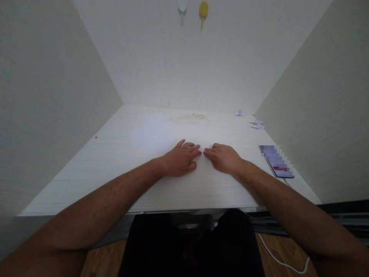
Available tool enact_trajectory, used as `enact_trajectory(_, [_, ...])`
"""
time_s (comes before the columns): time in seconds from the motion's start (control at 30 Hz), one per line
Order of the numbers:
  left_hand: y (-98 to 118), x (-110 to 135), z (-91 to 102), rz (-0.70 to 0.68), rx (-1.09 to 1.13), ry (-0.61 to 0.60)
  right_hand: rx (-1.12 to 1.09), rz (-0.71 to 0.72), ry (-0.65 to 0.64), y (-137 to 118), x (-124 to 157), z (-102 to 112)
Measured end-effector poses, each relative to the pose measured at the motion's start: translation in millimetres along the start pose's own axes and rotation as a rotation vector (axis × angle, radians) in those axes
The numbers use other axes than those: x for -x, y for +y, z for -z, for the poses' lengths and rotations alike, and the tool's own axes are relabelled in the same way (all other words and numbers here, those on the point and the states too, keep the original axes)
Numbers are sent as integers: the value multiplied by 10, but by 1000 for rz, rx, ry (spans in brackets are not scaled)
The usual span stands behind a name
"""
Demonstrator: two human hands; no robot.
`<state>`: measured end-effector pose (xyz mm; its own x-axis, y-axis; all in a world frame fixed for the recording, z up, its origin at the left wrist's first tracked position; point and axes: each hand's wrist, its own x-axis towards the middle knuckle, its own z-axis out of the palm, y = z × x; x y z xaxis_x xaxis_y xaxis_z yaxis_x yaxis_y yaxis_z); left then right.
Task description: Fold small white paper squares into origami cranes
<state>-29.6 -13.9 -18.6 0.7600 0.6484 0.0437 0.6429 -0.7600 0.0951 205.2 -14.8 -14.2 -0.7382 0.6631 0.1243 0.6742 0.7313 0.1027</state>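
Observation:
A small piece of white paper lies on the white table between my two hands, mostly covered by fingertips; its shape is hard to make out. My left hand rests palm down with fingers spread, its index and middle fingertips at the paper's left side. From the other side, my right hand has its fingers curled and pressed together, with the tips on the paper's right edge. Beyond my left hand, several loose white paper sheets overlap on the tabletop.
Folded paper cranes stand at the back right, one crane near the wall and another crane by the side panel. A phone lies at the right with a cable. An orange speck is at left. Panels enclose three sides; two hooks hang above.

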Motion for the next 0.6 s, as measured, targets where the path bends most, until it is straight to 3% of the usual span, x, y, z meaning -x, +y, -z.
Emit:
enact_trajectory(0.1, [-3,-3,-19,-2,6,19,-82,-34,-5,40,-44,29])
enact_trajectory(0.3, [39,-18,-43,35,20,54,-296,-236,67,104,-192,31])
enact_trajectory(0.6, [50,-18,-19,75,39,39,-159,-239,66,-39,-121,-56])
